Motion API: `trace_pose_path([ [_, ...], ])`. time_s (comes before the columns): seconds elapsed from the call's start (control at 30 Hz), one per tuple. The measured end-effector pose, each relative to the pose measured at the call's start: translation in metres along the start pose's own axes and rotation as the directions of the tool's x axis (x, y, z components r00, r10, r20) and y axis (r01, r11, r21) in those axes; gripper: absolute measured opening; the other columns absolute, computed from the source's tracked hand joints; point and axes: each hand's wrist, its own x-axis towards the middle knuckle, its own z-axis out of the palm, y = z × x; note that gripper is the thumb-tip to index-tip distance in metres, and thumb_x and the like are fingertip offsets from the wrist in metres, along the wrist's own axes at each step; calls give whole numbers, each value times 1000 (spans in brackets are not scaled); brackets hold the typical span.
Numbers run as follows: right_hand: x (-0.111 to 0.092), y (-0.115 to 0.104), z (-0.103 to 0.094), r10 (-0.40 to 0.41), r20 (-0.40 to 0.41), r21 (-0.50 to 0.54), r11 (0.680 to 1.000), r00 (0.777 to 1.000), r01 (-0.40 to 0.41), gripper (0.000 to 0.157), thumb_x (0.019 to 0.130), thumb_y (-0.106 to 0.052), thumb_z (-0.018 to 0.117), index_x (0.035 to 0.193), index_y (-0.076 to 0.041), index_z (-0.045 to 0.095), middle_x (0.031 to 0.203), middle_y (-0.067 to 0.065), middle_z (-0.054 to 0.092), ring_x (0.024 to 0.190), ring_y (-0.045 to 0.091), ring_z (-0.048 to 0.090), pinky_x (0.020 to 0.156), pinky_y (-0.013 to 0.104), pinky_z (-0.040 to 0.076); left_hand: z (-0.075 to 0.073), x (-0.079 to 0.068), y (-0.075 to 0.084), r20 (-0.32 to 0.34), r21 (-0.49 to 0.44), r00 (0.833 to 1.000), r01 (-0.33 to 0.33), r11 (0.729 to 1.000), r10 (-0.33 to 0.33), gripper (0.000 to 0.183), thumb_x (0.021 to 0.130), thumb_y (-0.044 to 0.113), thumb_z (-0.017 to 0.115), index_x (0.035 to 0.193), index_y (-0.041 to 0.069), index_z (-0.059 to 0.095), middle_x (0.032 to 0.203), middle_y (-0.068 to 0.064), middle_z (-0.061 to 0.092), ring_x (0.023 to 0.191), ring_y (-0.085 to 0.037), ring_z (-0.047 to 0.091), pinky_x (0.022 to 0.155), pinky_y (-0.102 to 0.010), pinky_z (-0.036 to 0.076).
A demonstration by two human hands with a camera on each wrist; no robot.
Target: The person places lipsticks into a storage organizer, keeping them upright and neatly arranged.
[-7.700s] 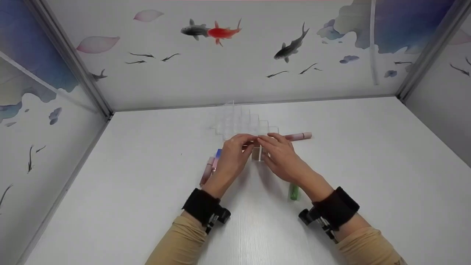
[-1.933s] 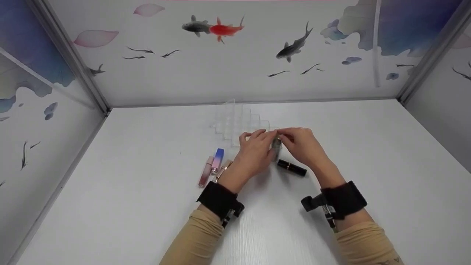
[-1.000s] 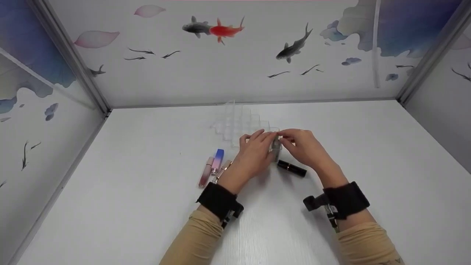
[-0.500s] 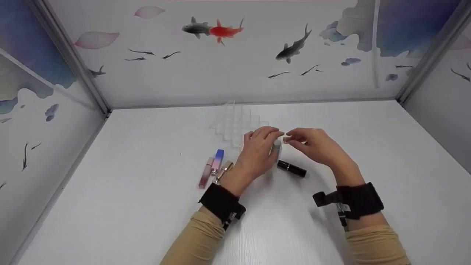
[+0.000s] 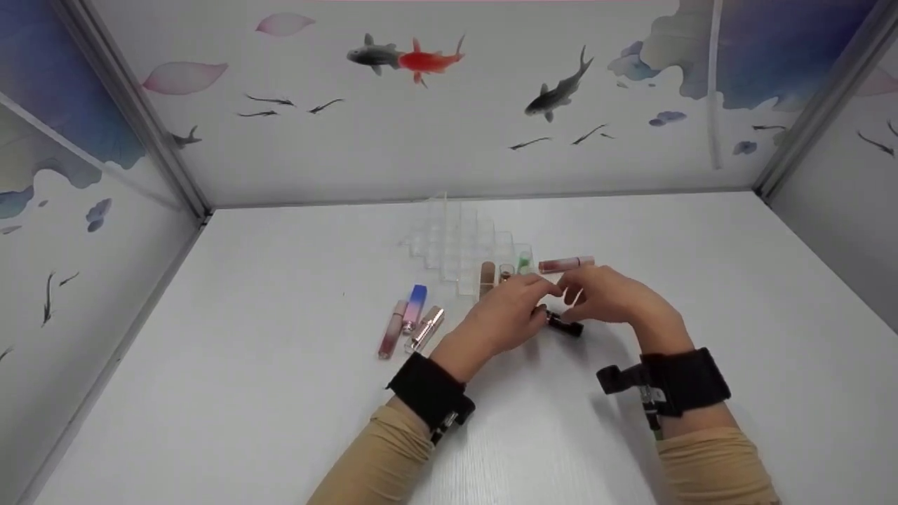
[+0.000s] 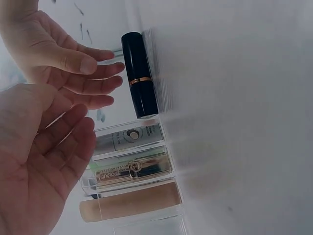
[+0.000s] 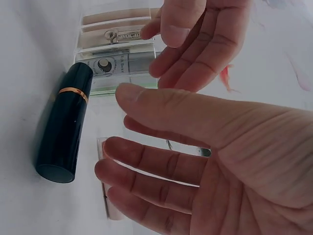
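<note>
- Black lipstick [image 6: 140,76] lies on the bench [image 5: 280,365], just beside the clear rack [image 5: 456,245];
- left hand [image 5: 506,314], fingers loosely bent, by the rack;
- right hand [image 5: 612,296], fingers relaxed and parted, near the lipstick;
- brown tube [image 6: 134,201] stands in the rack.

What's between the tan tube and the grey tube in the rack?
One gold tube, sitting between the tan tube and the grey tube. Both wrist views show it.
</note>
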Motion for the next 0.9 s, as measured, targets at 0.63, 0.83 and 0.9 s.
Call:
trace_pose_path([
  [0.63,9,3,11,50,87,-92,995,995,-42,34,79,-12,79,110,-3,67,102,14,72,92,23,66,79,40,53,5,0,3,247,41,968,28,999,-38,28,101,19,55,127,12,63,128,-2,67,121,-16,63,104,-28,50],
  [0.83,12,1,13,56,99,-105,993,993,-46,32,78,-9,80,106,-3,67,99,13,72,85,20,66,78,38,52,7,0,3,289,27,957,25,999,-32,27,101,19,57,126,12,64,129,-3,67,119,-18,64,103,-28,50],
  [0.9,13,1,14,55,102,-108,993,993,-44,31,77,-8,80,105,-3,67,97,13,71,84,20,65,78,37,52,7,0,3,293,27,956,22,999,-29,27,102,20,56,126,12,64,129,-4,67,120,-18,64,103,-29,50],
])
